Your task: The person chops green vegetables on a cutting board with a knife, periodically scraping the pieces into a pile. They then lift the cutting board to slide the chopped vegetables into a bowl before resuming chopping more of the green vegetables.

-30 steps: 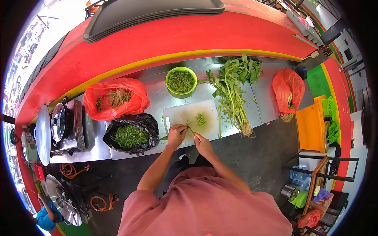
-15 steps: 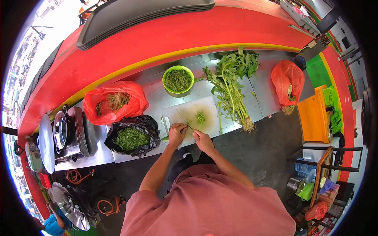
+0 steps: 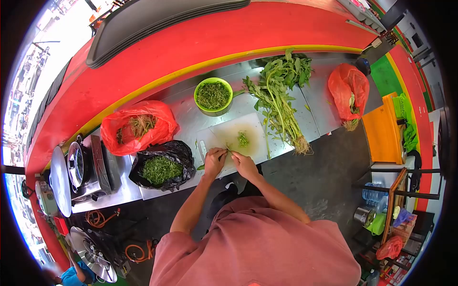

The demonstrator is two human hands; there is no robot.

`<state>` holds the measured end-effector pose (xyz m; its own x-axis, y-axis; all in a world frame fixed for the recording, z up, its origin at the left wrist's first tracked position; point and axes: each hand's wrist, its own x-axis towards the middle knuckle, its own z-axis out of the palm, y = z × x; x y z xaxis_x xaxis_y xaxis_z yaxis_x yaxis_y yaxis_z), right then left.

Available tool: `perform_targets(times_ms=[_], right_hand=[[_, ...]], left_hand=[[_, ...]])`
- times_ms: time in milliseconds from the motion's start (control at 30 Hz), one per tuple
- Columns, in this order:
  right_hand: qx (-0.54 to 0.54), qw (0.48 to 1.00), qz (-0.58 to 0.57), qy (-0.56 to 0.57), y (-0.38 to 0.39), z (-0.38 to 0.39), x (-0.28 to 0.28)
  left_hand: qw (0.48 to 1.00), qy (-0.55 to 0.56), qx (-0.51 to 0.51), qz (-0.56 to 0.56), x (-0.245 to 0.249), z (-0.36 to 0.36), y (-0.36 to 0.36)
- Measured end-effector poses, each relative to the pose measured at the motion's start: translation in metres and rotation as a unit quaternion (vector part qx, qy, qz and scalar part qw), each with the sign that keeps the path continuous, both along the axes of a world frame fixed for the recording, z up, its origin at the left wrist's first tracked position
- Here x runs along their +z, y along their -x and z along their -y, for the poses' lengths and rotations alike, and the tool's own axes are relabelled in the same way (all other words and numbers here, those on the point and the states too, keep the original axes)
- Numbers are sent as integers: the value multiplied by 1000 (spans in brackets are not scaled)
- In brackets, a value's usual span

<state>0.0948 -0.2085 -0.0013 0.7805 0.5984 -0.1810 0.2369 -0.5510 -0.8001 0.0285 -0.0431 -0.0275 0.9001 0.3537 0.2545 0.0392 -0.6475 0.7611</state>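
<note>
Both my hands are over a white cutting board [image 3: 255, 125], close together near its front edge. My right hand [image 3: 246, 165] is closed around a knife [image 3: 229, 150], whose thin blade barely shows between the hands. My left hand [image 3: 214, 160] is closed on a green stalk [image 3: 201, 167], with one end poking out to its left. A small pile of chopped greens [image 3: 243, 139] lies on the board. Behind the board stands a lime-green bowl [image 3: 230, 101] full of cut greens. To the right lies a bunch of leafy stalks [image 3: 281, 109] with roots.
A black bag [image 3: 187, 152] of chopped greens and a red bag [image 3: 112, 138] with root ends stand left. Another red bag [image 3: 347, 86] is at the right. A stove [image 3: 98, 162] stands at the far left. Black trays [image 3: 162, 24] rest on the red wall. Another person's blue sleeve [image 3: 71, 276] shows lower left.
The knife's blade, earlier lying long and slanted over the board, now shows only a short piece between my hands. My view has shifted slightly.
</note>
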Motion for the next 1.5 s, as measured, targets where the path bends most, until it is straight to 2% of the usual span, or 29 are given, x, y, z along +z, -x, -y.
perform_targets(times_ms=[133,233,333,433,633,867,1033,1167,1233,1500], right_hand=[[-5,999,-16,39,11,12,8],[-20,1000,18,0,17,14,-1],[-11,999,33,42,14,8,-3],[0,999,34,8,5,0,-5],[-2,1000,4,-4,4,0,8],[3,996,40,77,16,6,2],[0,998,70,8,7,-5,-5],[-12,999,-18,34,5,-4,1],[-14,999,-10,40,12,4,5],[3,997,66,49,15,1,-1]], left_hand=[[999,22,25,8,-2,2,0],[1000,19,21,-4,-3,3,1],[1000,-6,9,-19,2,4,1],[1000,-26,16,-4,7,5,2],[1000,7,13,7,-1,1,2],[1000,-1,28,-13,-1,6,6],[999,-36,28,-24,6,7,7],[998,-38,37,-24,3,4,7],[999,-4,39,-11,1,2,5],[997,-51,45,-31,6,7,8]])
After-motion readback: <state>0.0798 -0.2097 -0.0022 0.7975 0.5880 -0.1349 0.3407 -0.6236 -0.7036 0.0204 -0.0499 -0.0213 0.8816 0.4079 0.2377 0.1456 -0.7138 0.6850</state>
